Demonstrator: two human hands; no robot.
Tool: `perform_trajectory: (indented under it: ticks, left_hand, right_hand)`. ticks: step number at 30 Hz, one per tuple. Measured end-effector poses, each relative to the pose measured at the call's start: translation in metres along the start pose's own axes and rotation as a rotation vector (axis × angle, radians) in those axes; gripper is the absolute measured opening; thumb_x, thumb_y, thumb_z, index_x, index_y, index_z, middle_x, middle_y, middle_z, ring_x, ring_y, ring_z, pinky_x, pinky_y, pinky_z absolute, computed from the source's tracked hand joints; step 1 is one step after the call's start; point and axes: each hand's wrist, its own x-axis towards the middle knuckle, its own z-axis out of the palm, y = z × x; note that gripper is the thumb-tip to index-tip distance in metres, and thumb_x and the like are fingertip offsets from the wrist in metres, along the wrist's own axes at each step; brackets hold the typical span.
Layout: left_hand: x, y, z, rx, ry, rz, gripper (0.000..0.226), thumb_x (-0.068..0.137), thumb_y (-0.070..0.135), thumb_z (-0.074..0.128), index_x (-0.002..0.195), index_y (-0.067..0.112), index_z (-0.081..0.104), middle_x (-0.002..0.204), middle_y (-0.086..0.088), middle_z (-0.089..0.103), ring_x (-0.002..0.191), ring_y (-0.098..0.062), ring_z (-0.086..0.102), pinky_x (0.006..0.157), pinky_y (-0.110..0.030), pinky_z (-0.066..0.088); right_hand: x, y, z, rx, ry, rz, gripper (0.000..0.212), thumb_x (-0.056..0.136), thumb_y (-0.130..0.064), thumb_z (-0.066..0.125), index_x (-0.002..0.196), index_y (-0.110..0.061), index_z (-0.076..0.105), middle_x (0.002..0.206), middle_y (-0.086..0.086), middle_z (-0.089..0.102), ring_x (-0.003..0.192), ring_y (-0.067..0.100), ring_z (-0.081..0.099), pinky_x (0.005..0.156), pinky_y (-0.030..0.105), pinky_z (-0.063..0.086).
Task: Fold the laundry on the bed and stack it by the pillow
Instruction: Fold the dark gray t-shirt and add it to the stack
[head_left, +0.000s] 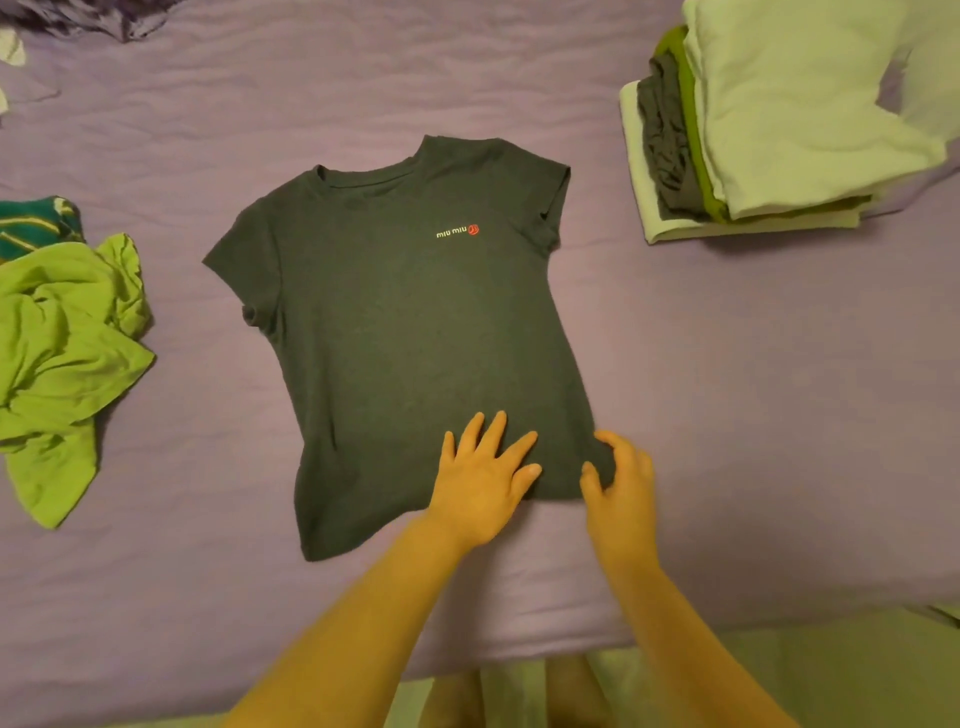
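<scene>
A dark grey T-shirt (405, 322) with a small logo on the chest lies spread flat on the purple bed sheet (753, 415), neck away from me. My left hand (483, 478) rests flat on its hem with the fingers spread. At the hem's right corner my right hand (621, 486) pinches the cloth between thumb and curled fingers. A stack of folded clothes (675, 156) stands at the far right, beside a white pillow (800, 104) that overlaps it.
A crumpled light green garment (67, 343) lies at the left edge, with a dark green striped piece (36, 223) behind it. More dark cloth (88, 15) is bunched at the far left corner. The bed's near edge runs along the bottom of the view.
</scene>
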Motion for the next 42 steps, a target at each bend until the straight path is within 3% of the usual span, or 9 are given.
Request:
perform_trajectory:
  ticks: [6, 12, 16, 20, 26, 32, 35, 38, 42]
  left_hand:
    - [-0.004, 0.004, 0.022, 0.138, -0.011, 0.045, 0.064, 0.095, 0.049, 0.044, 0.15, 0.031, 0.018, 0.16, -0.006, 0.002, 0.146, -0.031, -0.005, 0.115, -0.058, 0.001]
    - [-0.007, -0.005, 0.015, 0.161, 0.108, -0.184, 0.076, 0.087, 0.044, 0.055, 0.149, 0.019, 0.019, 0.156, -0.013, 0.014, 0.142, -0.038, 0.013, 0.113, -0.059, 0.008]
    - [-0.012, -0.04, -0.012, -0.024, 0.217, -0.011, 0.046, 0.086, 0.012, 0.056, 0.131, 0.006, 0.046, 0.133, -0.016, 0.042, 0.11, -0.036, 0.05, 0.083, -0.043, 0.046]
    - [-0.013, -0.088, -0.043, -0.256, 0.291, -0.073, 0.016, 0.091, 0.022, 0.061, 0.104, 0.012, 0.065, 0.103, -0.006, 0.062, 0.094, -0.025, 0.058, 0.076, -0.036, 0.046]
    - [-0.005, -0.12, -0.057, -0.429, 0.353, -0.317, 0.008, 0.091, 0.02, 0.061, 0.097, 0.017, 0.056, 0.091, -0.002, 0.061, 0.081, -0.021, 0.057, 0.069, -0.034, 0.045]
    - [-0.033, -0.103, -0.033, -0.372, 0.402, -0.06, 0.017, 0.08, 0.027, 0.07, 0.09, 0.014, 0.064, 0.106, -0.003, 0.056, 0.099, -0.022, 0.052, 0.08, -0.031, 0.044]
    - [-0.047, -0.092, -0.015, -0.228, 0.395, -0.062, 0.041, 0.072, 0.042, 0.077, 0.097, 0.011, 0.067, 0.123, -0.013, 0.055, 0.112, -0.031, 0.051, 0.085, -0.039, 0.048]
    - [-0.05, -0.092, -0.006, -0.142, 0.427, -0.111, 0.029, 0.07, 0.019, 0.081, 0.091, 0.004, 0.066, 0.121, -0.021, 0.058, 0.108, -0.041, 0.056, 0.076, -0.046, 0.052]
    - [-0.045, -0.104, -0.01, -0.258, 0.535, -0.166, 0.008, 0.076, 0.003, 0.073, 0.081, 0.003, 0.068, 0.097, -0.013, 0.064, 0.087, -0.036, 0.059, 0.064, -0.043, 0.051]
  right_hand:
    - [0.018, 0.006, 0.003, -0.187, -0.157, -0.063, 0.043, 0.093, 0.001, 0.047, 0.133, -0.013, 0.049, 0.137, 0.01, 0.046, 0.118, 0.025, 0.051, 0.096, 0.032, 0.044]
    - [0.028, -0.01, 0.003, 0.449, 0.035, 0.246, 0.02, 0.092, -0.005, 0.054, 0.096, -0.025, 0.053, 0.088, -0.004, 0.064, 0.041, 0.01, 0.061, 0.044, 0.021, 0.05]
    - [0.047, -0.029, 0.006, 0.725, -0.026, 0.288, 0.018, 0.093, 0.002, 0.05, 0.1, -0.014, 0.055, 0.115, 0.017, 0.062, 0.072, 0.015, 0.071, 0.059, 0.015, 0.054]
    - [0.061, -0.04, 0.018, 0.198, -0.351, -0.16, 0.058, 0.092, 0.0, 0.055, 0.144, -0.013, 0.033, 0.151, 0.006, 0.032, 0.133, 0.015, 0.035, 0.091, -0.002, 0.034]
    - [0.062, -0.051, 0.051, -0.824, -0.451, -0.822, 0.052, 0.09, -0.01, 0.057, 0.139, -0.025, 0.045, 0.155, 0.005, 0.026, 0.146, 0.031, 0.01, 0.116, 0.049, 0.014]
    - [0.07, -0.065, 0.063, -0.913, -0.42, -1.089, 0.014, 0.071, -0.013, 0.081, 0.08, -0.014, 0.07, 0.123, 0.012, 0.064, 0.127, 0.041, 0.046, 0.102, 0.062, 0.032]
    - [0.079, -0.069, 0.068, -0.978, -0.534, -1.035, 0.023, 0.085, -0.03, 0.067, 0.106, -0.021, 0.068, 0.141, 0.005, 0.05, 0.14, 0.029, 0.03, 0.114, 0.051, 0.017]
    - [0.086, -0.065, 0.067, -1.071, -0.672, -0.96, 0.049, 0.087, -0.044, 0.059, 0.133, -0.028, 0.049, 0.155, 0.001, 0.026, 0.147, 0.023, 0.008, 0.117, 0.046, 0.003]
    - [0.081, -0.064, 0.06, -1.001, -0.599, -1.029, 0.036, 0.079, -0.025, 0.075, 0.113, -0.02, 0.065, 0.14, 0.01, 0.05, 0.137, 0.033, 0.035, 0.112, 0.055, 0.022]
